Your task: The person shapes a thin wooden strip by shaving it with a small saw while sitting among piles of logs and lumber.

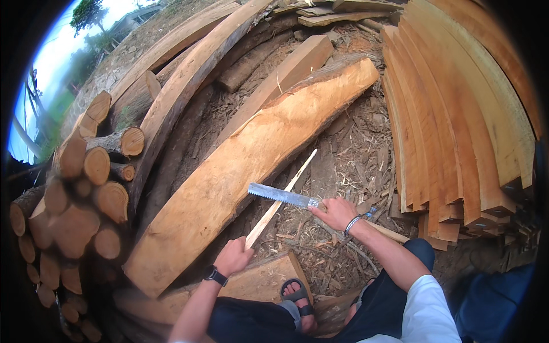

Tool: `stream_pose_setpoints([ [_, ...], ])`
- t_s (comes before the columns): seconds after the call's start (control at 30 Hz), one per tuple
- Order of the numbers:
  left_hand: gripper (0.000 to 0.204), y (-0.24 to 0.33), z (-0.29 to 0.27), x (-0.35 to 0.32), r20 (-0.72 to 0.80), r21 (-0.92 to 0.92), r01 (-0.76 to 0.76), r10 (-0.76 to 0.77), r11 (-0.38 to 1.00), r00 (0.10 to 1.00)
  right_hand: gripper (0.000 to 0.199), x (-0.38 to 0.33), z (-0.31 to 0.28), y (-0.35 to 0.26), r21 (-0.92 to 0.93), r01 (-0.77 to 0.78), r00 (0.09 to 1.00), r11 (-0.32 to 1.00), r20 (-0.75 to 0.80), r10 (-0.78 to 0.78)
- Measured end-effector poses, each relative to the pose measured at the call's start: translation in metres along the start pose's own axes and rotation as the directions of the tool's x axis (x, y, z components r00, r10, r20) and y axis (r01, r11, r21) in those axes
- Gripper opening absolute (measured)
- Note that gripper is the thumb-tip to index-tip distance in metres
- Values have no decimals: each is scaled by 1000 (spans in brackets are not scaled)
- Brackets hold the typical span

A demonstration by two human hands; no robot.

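My left hand (233, 256) is closed around the lower end of a pale, split wooden stick (265, 223), which slants up and away to a narrow tip. My right hand (336, 214) grips a hand saw (289, 197) with a straight grey blade, blunt at its end and toothed along the near edge. The blade points left and crosses over the middle of the stick; whether they touch I cannot tell. Its handle is mostly hidden by my fingers. Beyond both hands lies a long rough-sawn slab (246, 154) with bark along its edge.
A stack of curved sawn planks (452, 114) stands at the right. Cut logs (97, 166) are piled at the left, beside a long beam (189, 86). Wood chips and bark (354, 148) cover the ground. Near my sandalled feet (297, 297) lies another timber (263, 280).
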State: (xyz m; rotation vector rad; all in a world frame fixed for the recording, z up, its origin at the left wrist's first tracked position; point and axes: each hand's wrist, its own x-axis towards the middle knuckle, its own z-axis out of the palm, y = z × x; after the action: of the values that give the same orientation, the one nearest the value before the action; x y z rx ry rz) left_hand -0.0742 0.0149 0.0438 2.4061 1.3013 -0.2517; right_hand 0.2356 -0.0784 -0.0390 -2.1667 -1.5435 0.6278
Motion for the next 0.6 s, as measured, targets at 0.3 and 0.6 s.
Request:
stream_pose_setpoints([
  [0.3, 32, 4, -1, 0, -16, -15, -4, 4, 1000, 1000, 69, 3, -6, 6, 18, 22, 999, 1000, -36, -21],
  [0.6, 33, 8, -4, -2, -8, 7, -18, 18, 1000, 1000, 68, 5, -15, 8, 37, -28, 999, 999, -21, 29],
])
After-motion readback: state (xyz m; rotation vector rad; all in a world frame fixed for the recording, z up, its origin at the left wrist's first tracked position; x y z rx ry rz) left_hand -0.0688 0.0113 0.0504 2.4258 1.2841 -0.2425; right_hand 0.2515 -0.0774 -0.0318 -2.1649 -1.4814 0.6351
